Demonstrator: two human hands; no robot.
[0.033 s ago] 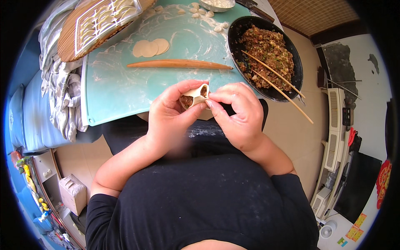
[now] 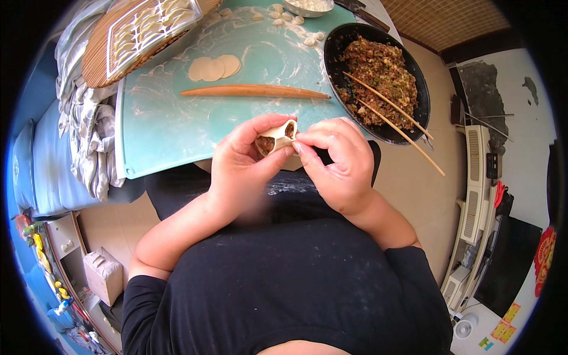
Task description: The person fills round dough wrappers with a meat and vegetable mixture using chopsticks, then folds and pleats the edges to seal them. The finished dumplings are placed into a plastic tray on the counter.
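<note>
On the desk (image 2: 155, 139), a rolling pin (image 2: 254, 90) lies between wrappers (image 2: 210, 70) behind and the hands (image 2: 239, 161) before it. Chopsticks (image 2: 400, 136) rest in the filling (image 2: 378, 65) in a pan (image 2: 332, 59) to the right; dumplings (image 2: 149, 23) lie in a tray (image 2: 155, 49) back left.

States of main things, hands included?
Pale dough dumpling, partly open
Left hand, holding it
Right hand, pinching it
Tan wooden rolling pin, unheld
Round white dough wrappers, overlapping
Round black pan, holding brown filling
Wooden chopsticks, tips in pan
White rectangular tray, dumplings inside
Turquoise mat, floured
</note>
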